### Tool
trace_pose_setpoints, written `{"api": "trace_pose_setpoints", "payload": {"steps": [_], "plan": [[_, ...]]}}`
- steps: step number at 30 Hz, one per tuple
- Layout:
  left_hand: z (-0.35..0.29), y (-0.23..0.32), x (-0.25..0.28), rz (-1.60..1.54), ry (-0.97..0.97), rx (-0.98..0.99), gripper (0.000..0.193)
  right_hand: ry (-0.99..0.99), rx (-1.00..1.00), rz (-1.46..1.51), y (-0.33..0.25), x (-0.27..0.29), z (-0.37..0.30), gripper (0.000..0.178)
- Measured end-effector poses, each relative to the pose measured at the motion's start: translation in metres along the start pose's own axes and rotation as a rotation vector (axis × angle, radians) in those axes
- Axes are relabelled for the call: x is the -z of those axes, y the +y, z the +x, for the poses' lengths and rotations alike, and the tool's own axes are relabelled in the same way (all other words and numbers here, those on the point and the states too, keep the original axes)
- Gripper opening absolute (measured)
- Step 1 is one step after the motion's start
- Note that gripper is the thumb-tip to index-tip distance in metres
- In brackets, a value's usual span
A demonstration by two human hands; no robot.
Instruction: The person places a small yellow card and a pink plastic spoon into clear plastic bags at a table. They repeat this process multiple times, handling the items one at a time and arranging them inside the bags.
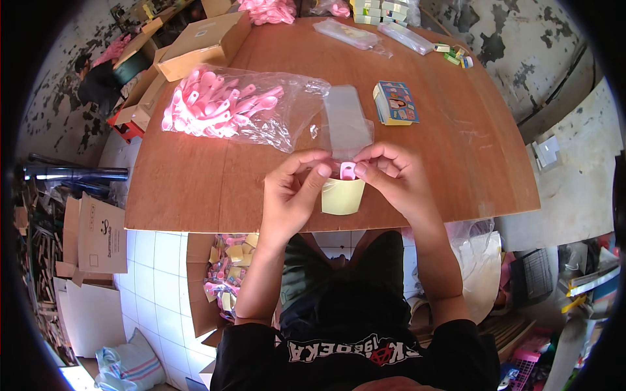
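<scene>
Apparently mid-bagging: left hand (289, 189) and right hand (401, 181) pinched clear film (328, 184), pink spoon (348, 171) between them above yellow card (343, 199), near table (469, 176) edge; next move seemingly needed steady, even tension.

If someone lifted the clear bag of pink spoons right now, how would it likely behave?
The bag would probably sag and crumple, since it looks thin and wrinkled. The pink spoons would likely shift about, as they lie in a loose heap.
</scene>
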State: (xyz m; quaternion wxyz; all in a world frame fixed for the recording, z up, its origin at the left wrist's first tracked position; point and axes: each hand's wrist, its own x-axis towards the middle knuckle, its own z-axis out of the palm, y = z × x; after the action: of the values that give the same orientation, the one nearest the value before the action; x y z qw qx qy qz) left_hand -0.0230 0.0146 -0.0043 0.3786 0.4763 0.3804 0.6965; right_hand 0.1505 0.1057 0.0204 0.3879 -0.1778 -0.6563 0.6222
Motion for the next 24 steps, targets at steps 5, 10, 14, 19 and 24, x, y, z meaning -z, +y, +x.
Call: {"api": "trace_pose_setpoints", "payload": {"steps": [5, 10, 14, 19, 24], "plan": [[0.0, 0.0, -0.001, 0.051, 0.075, -0.015, 0.016, 0.018, -0.011, 0.064, 0.0, 0.0, 0.0, 0.017], [-0.001, -0.002, 0.004, 0.207, 0.099, -0.045, 0.016, 0.035, 0.04, 0.023, 0.006, 0.005, 0.001, 0.016], [0.0, -0.003, 0.008, 0.213, 0.051, -0.065, 0.016, 0.034, 0.026, 0.023, 0.008, 0.011, -0.004, 0.015], [-0.003, 0.007, 0.014, 0.05, -0.031, 0.008, 0.014, -0.003, -0.063, 0.11, 0.004, 0.018, -0.008, 0.014], [-0.002, 0.008, 0.022, 0.051, -0.137, -0.039, 0.013, -0.206, 0.172, 0.036, 0.007, 0.026, -0.006, 0.016]]}}
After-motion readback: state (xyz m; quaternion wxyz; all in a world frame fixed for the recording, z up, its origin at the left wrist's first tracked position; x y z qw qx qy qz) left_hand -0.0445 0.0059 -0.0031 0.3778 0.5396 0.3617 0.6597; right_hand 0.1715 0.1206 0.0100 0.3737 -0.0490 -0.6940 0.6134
